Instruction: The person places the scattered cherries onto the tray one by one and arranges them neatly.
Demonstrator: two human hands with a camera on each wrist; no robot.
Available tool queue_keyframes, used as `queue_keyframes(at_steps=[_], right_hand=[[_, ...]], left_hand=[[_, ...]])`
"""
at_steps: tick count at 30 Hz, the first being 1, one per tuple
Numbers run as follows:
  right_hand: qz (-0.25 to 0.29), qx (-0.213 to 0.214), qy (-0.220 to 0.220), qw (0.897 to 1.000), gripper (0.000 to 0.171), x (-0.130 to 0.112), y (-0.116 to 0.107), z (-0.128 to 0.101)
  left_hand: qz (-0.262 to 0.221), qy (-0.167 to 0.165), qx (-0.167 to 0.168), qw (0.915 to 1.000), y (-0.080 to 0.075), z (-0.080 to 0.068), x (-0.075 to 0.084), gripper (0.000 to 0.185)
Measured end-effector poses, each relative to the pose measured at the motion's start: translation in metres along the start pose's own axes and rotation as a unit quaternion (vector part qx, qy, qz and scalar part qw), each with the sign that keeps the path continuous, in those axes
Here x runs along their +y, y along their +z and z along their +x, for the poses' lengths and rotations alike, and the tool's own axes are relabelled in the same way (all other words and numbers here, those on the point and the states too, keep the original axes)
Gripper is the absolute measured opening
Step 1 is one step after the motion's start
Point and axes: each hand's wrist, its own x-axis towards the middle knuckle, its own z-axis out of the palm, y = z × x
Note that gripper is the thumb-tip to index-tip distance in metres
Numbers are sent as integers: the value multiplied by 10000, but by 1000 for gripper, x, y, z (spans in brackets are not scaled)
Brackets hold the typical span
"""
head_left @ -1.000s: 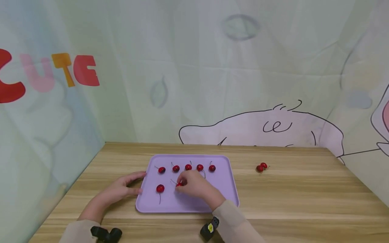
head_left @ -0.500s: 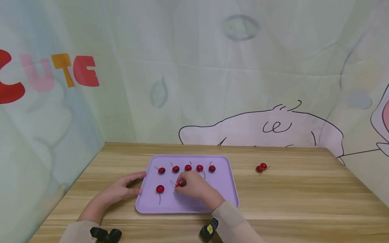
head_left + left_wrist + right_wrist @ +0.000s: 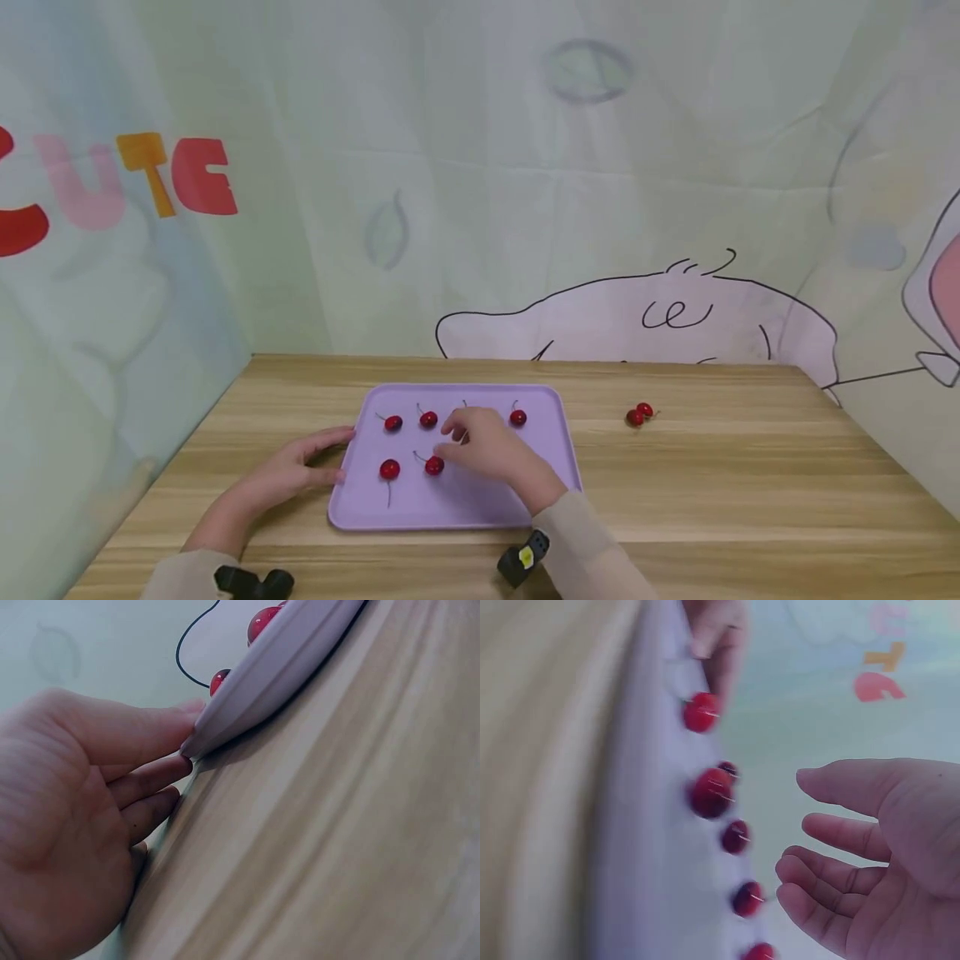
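A lavender tray point(image 3: 547, 475) lies on the wooden table. Cherries sit on it in two rows: a back row point(image 3: 428, 419) partly hidden by my right hand, and two in front point(image 3: 389, 469), point(image 3: 434, 465). My right hand point(image 3: 457, 442) hovers just above the tray behind the second front cherry, fingers relaxed and empty; the right wrist view shows the open fingers point(image 3: 832, 825) apart from the cherries point(image 3: 711, 793). My left hand point(image 3: 337, 456) rests against the tray's left edge, with the thumb and straight fingers point(image 3: 161, 769) touching the rim point(image 3: 285, 660).
Two more cherries point(image 3: 639, 414) lie together on the bare table right of the tray. Printed fabric walls close in the table at the back and on both sides. Black wrist devices point(image 3: 525, 558) sit on both sleeves.
My right hand has let go of the cherry it pinched in the front row and has drawn back slightly over the back row. The left hand has stayed on the tray edge.
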Motion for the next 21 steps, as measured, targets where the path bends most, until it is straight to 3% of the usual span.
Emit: queue_keyframes(at_steps=[5, 10, 15, 21], right_hand=[[-176, 468, -90, 9987, 23, 11, -38, -9], [-366, 858, 463, 9946, 27, 30, -87, -19], [-600, 1260, 665, 9880, 30, 57, -131, -37], [-744, 1407, 1036, 9818, 35, 93, -161, -61]], left_hand=[[-13, 46, -5, 10000, 1, -1, 0, 66], [15, 58, 25, 10000, -1, -1, -2, 66], [-29, -2, -35, 10000, -1, -1, -3, 67], [-191, -180, -74, 9996, 0, 1, -2, 68]])
